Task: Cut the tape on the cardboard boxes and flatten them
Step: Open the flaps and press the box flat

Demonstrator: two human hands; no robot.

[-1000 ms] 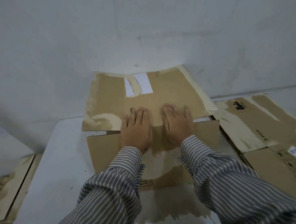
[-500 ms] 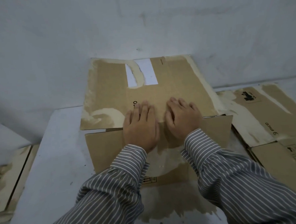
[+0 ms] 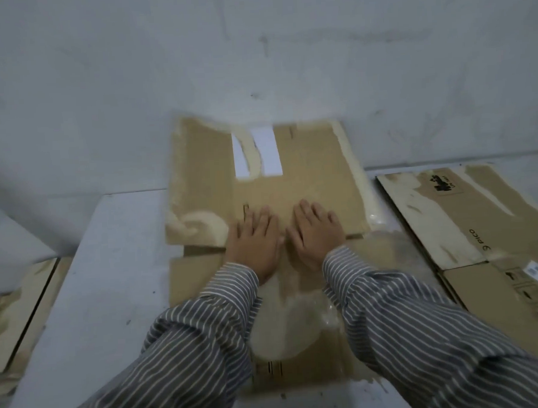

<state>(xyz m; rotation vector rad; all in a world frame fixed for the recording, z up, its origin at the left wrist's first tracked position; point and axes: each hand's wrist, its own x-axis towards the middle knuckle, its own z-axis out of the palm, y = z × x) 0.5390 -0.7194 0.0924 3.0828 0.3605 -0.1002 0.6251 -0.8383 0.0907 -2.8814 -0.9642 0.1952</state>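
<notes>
A flattened brown cardboard box [image 3: 309, 170] with torn tape patches and a white label lies on the white table [image 3: 109, 274], its far flap reaching the wall. My left hand [image 3: 254, 239] and my right hand [image 3: 316, 232] lie side by side, palms down, fingers straight, pressing on the box where the far flap meets the middle panel. Both striped sleeves cover part of the near panel. No cutting tool is visible.
Another flattened box [image 3: 468, 218] printed PICO lies to the right, overlapping more flat cardboard [image 3: 500, 301]. A stack of flat cardboard [image 3: 15, 320] sits lower at the left, beside the table. A white wall stands close behind.
Both hands have stayed pressed on the box; the far flap lies a little flatter and the view has tipped downward slightly.
</notes>
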